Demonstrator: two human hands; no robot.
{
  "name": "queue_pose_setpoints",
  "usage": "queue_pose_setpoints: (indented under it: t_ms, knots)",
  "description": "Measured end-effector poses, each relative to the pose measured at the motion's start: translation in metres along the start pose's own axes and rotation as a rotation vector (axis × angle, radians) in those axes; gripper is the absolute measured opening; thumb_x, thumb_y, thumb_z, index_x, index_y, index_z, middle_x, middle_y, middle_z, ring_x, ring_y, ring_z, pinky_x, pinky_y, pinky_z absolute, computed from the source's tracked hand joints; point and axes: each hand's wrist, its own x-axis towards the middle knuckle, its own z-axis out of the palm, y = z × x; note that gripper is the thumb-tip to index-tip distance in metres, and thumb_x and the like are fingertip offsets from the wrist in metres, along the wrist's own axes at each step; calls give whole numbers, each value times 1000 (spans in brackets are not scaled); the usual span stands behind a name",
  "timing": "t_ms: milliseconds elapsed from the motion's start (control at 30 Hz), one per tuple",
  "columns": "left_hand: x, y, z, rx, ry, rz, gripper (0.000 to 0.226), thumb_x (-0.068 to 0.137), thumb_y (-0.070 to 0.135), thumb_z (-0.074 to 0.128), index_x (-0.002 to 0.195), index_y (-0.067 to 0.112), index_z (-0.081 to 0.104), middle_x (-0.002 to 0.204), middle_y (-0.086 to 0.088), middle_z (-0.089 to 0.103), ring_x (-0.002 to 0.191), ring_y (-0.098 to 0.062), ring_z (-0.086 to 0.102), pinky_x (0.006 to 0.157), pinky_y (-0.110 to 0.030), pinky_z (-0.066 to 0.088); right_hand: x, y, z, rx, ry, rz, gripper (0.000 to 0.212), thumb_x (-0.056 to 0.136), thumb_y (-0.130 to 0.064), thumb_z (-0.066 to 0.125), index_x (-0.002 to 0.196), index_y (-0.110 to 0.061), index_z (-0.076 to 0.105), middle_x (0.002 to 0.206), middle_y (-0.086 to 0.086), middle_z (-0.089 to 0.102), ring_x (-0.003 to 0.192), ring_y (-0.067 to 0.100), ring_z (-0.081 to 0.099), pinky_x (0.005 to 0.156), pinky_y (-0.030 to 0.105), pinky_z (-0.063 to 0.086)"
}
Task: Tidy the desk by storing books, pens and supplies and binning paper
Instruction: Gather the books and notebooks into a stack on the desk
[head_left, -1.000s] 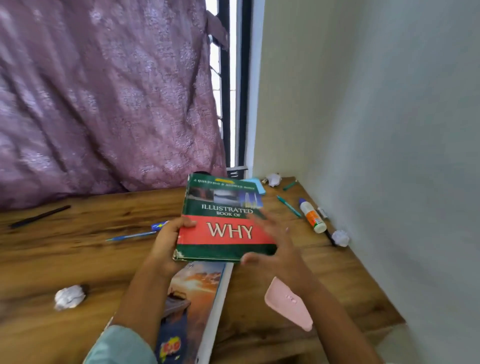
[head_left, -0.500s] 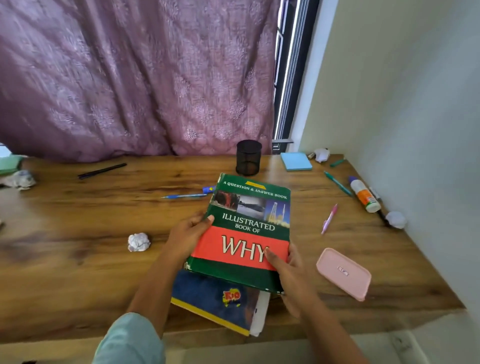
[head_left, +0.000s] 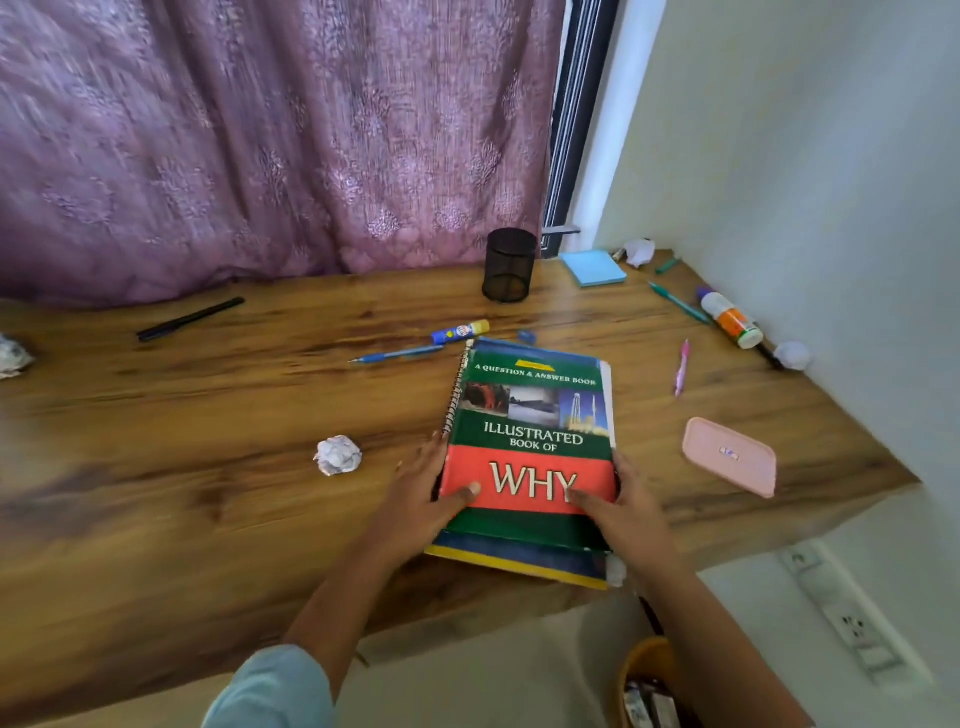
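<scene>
Books (head_left: 530, 441) piled at the near edge of the surface (head_left: 208, 415), green title on top. My left hand (head_left: 426, 499) and right hand (head_left: 618, 509) each clasp one side of the pile, thumbs on the cover. I judge the task early: books gathered, not stored. No pen shows above the pen cup (head_left: 510, 265) at 12 o'clock. Black pen (head_left: 189, 318) at 10, pink pen (head_left: 681, 366) at 1, glue bottle (head_left: 730, 319) at 2 and paper ball (head_left: 337, 455) at 9 lie loose. The bin (head_left: 644, 686) at 5 is cropped, and the lower covers are hidden.
</scene>
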Motion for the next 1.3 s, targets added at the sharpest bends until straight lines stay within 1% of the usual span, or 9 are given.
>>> queue_pose_setpoints:
  t_ms: [100,200,333,400,500,633,833,1133,1300]
  knots:
    - [-17,-5,-2,149,-25,75,114,57,94,37,150,35,11,159,10,9,146,-11,9,119,-44,4,-14,-4,3,-35,5,-19,57,73,-8,80,119,-24,50,115,4,65,99,16,64,84,36,55]
    - [-32,-7,-3,269,-26,158,121,59,82,56,151,29,-2,158,11,9,144,-9,10,118,-34,9,-29,-6,4,-381,-65,-70,90,64,-35,87,139,-26,39,129,-6,45,119,16,47,99,29,42]
    - [-41,-3,-6,316,-1,218,110,64,79,50,149,34,-4,158,10,11,144,-11,11,117,-33,9,-42,-3,10,-698,-168,-49,121,63,-43,85,153,-23,7,153,2,4,141,22,15,115,32,23]
    - [-40,-7,-6,307,1,204,114,58,84,43,150,33,2,158,9,13,144,-12,12,118,-34,11,-44,1,12,-757,-173,-45,128,61,-45,86,153,-26,-2,155,5,-5,143,27,7,117,33,18]
    - [-40,-10,-5,280,35,216,112,60,81,53,151,29,12,156,8,21,143,-11,18,119,-33,16,-45,4,12,-853,-190,-39,132,61,-50,84,151,-28,-11,155,8,-14,144,30,-1,118,34,14]
    - [-41,-13,-4,270,68,236,113,56,85,51,149,26,24,153,7,31,141,-12,24,115,-26,15,-54,10,14,-858,-151,-87,119,72,-50,76,151,-30,-11,156,7,-12,144,28,0,117,33,14]
    - [-42,-17,-3,207,131,227,95,64,59,75,144,25,37,145,4,44,134,-13,36,111,-28,29,-70,15,22,-888,-51,-123,99,85,-45,64,151,-27,-8,157,9,-4,145,27,6,117,35,18]
    - [-47,-14,-3,181,146,200,94,63,55,77,144,27,38,141,1,47,129,-14,42,108,-32,37,-68,2,15,-894,-63,-68,93,79,-46,71,152,-30,15,156,5,18,139,28,25,113,40,29]
    - [-48,-11,-2,216,132,181,92,70,51,75,147,28,30,145,1,43,132,-15,39,109,-31,34,-65,-4,16,-918,-70,-60,94,77,-43,75,151,-31,17,150,4,29,134,28,35,109,42,36]
